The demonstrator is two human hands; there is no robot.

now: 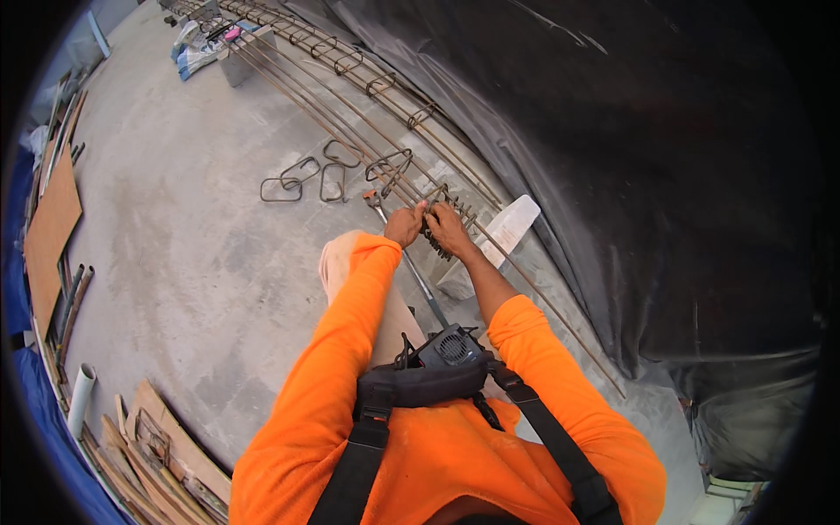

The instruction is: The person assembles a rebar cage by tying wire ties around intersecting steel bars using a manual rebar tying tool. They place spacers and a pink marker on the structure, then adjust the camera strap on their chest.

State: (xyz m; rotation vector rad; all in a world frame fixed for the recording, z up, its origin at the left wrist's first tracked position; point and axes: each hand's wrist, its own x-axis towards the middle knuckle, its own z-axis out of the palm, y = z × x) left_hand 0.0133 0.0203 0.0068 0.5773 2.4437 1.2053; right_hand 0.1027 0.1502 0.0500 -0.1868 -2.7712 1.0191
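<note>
The left hand (403, 227) and right hand (449, 230) are at bunched metal loops (437, 247) by long rods (348, 138); their grip I cannot tell.

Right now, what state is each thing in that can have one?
Bunched loops, packed close together
Left hand, fingers bent beside the bunched loops, grip unclear
Right hand, fingers bent over the bunched loops, grip unclear
Rods, laid lengthwise, roughly parallel
Loose loops, lying on the floor
Tool, not visibly gripped
Black sheet, creased
</note>
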